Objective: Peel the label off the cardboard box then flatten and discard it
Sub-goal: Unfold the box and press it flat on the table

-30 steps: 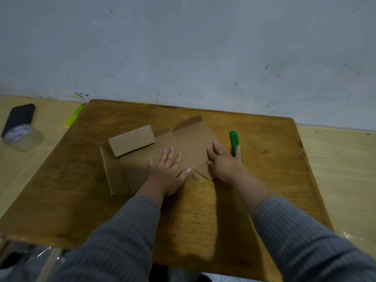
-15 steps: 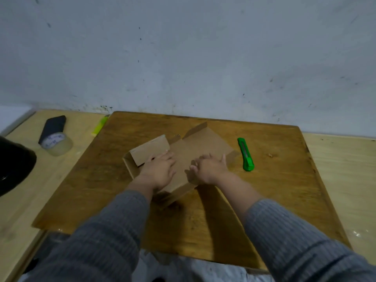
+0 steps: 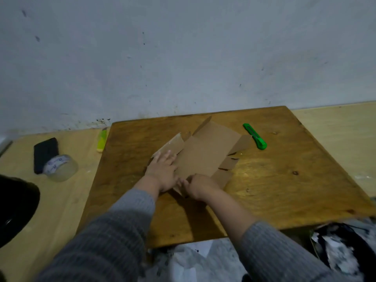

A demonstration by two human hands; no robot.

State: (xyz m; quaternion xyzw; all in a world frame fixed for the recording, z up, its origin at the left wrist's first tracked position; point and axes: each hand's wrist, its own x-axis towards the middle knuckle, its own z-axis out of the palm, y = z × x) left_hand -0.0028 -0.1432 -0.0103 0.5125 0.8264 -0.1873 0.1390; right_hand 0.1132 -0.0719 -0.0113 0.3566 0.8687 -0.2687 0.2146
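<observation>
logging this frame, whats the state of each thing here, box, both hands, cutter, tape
cardboard box: flattened on the table, one flap raised at left
left hand: fingers straight, pressing the box
right hand: fingers curled on the box's near edge
green cutter: lying untouched on the table
tape roll: lying beside the table

i count one flattened cardboard box (image 3: 205, 153) on one brown wooden board (image 3: 284, 180), with my two hands on it, the left hand (image 3: 162, 169) and the right hand (image 3: 200, 186). there is one green utility knife (image 3: 255, 136), one yellow-green cutter (image 3: 101, 140) at the board's left edge, one roll of clear tape (image 3: 61, 167) and one black flat object (image 3: 45, 152) beside it. i also see two grey sleeves (image 3: 114, 237).
</observation>
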